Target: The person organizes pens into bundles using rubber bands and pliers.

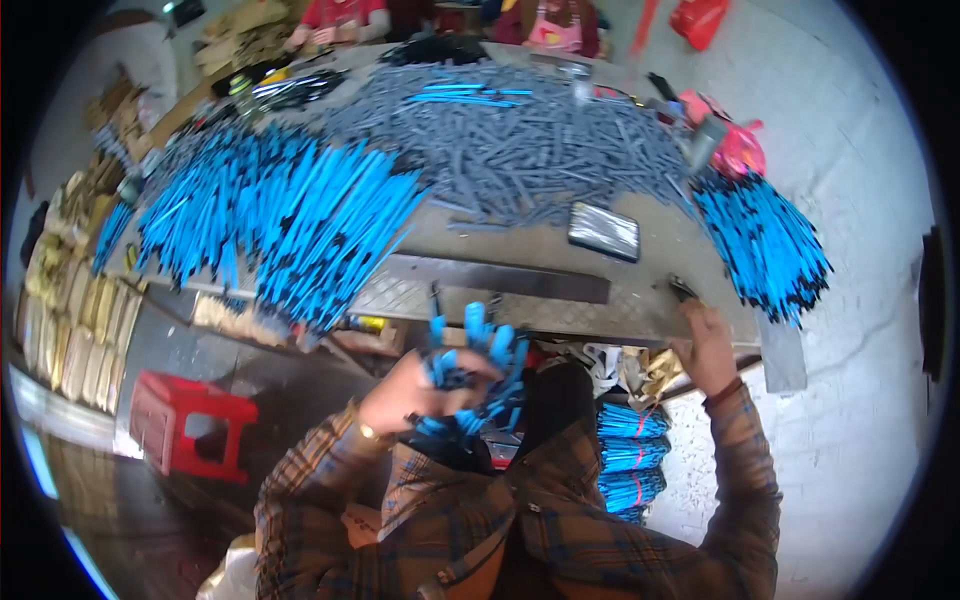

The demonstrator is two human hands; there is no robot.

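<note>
Ahead-left of left hand: broad heap of slim bright-blue, black-tipped sticks [335,225]. Left hand [402,392]: fingers curled round bundle of similar blue sticks [502,348]; best keep grip snug, ends level. Right hand [708,348]: partly open, small dark object [682,287] at fingertips; whether gripped, cannot tell. Better grasp squarely.

At the lower centre of the frame we see a bundle of slim bright-blue pieces with black parts [505,352], clasped in the left hand [405,392], mostly upright, uneven and motion-blurred. Right of centre we find a small dark object [683,287] on the desk [655,300], just beyond the right hand [708,345], its kind unclear.
</note>
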